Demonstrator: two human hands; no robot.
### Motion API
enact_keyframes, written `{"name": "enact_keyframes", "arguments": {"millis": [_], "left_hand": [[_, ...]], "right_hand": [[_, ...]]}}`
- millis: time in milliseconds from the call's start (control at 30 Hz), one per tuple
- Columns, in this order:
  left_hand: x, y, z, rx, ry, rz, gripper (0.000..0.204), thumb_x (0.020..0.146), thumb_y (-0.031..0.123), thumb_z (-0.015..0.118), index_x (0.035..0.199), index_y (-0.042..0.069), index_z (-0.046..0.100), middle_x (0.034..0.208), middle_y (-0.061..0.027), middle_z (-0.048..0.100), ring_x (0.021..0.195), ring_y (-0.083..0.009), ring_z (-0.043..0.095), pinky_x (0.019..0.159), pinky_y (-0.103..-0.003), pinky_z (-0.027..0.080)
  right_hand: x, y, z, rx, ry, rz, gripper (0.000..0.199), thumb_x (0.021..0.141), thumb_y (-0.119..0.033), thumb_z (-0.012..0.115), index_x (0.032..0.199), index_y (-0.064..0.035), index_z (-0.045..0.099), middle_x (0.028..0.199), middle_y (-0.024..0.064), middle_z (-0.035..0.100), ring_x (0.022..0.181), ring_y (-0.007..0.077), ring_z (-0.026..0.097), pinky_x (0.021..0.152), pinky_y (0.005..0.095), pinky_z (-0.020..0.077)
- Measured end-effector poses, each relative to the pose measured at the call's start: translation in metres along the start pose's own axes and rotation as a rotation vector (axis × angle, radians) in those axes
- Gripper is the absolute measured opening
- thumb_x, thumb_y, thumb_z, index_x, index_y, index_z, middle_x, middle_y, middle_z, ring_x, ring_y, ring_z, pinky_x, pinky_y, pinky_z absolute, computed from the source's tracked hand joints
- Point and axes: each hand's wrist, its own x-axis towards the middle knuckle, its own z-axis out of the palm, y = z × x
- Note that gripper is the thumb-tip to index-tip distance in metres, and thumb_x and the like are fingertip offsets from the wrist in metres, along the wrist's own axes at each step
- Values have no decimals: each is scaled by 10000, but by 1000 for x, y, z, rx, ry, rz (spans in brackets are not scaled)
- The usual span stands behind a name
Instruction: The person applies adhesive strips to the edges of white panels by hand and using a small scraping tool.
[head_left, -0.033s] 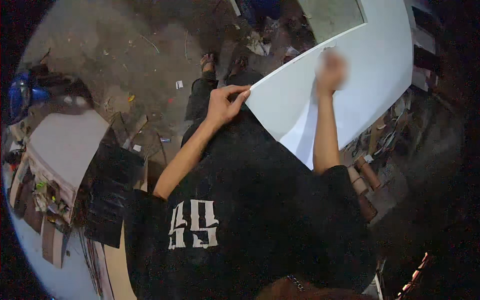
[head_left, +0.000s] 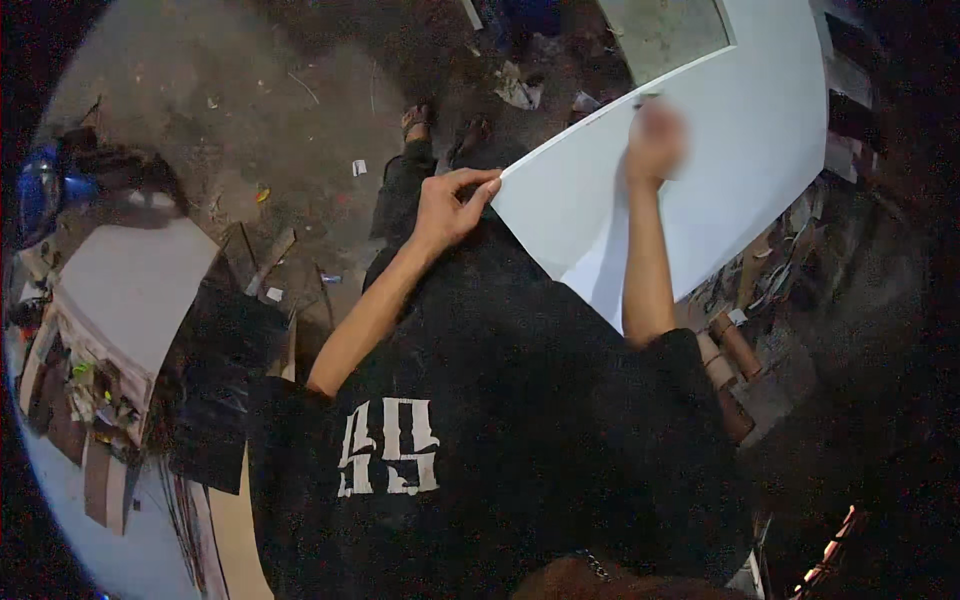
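A large white board [head_left: 740, 140] with a rectangular opening at its far end slants across from my lap to the upper right. At its near left corner, my left hand [head_left: 452, 212] pinches the edge between thumb and fingers. My right hand [head_left: 658, 145] is over the board's face, close to the long far edge, bunched into a compact shape. A blur covers its fingers. Some small dark bit [head_left: 648, 98] shows at the fingertips, too unclear to name. The right forearm casts a shadow on the white surface.
On the left stands a pale-topped panel [head_left: 135, 285] with wood scraps [head_left: 105, 480] beside it. A blue object [head_left: 42, 195] lies at the far left. Litter and a crumpled piece [head_left: 520, 88] are strewn over the dirt floor [head_left: 250, 90]. Brownish cylindrical pieces [head_left: 735, 345] lie at the right.
My right hand has shifted slightly left and toward the board's far edge. The left hand keeps its place on the corner.
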Motion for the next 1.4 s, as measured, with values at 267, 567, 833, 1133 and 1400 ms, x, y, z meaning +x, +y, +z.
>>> {"name": "enact_keyframes", "arguments": {"millis": [267,567,833,1133,1400], "left_hand": [[0,5,-2,-4,6,15,238,892,245,702,1028,57,752,921,-123,747,799,-153,699,746,-284,526],[-1,8,7,89,-49,61,329,990,279,516,1188,55,654,930,-180,715,823,-320,702,725,-379,531],[-5,17,15,189,-73,-54,358,1032,318,401,1156,75,633,914,-226,673,864,-412,664,748,-438,528],[-11,11,15,185,-9,-26,309,1021,299,416,1126,114,639,902,-191,688,840,-408,661,711,-503,514],[-10,13,9,211,-12,-17,289,1018,287,425,1145,120,625,847,-205,674,805,-421,652,691,-513,504]], "right_hand": [[-73,-65,-9,260,-476,-365,327,760,110,616,1023,-59,712,959,107,676,890,266,674,784,342,543],[113,5,-30,60,-854,-489,317,820,17,706,1116,-93,730,1002,93,658,870,194,613,786,279,488],[105,-25,-15,97,-1087,-665,341,707,40,690,1017,-95,738,1015,113,644,977,291,624,857,360,501],[156,-34,-54,-155,-914,-497,191,840,-59,708,1029,-74,730,955,93,675,872,226,636,775,326,505],[155,-32,-46,-21,-1034,-424,251,835,18,683,1068,-67,723,980,69,680,804,171,629,741,285,504]]}}
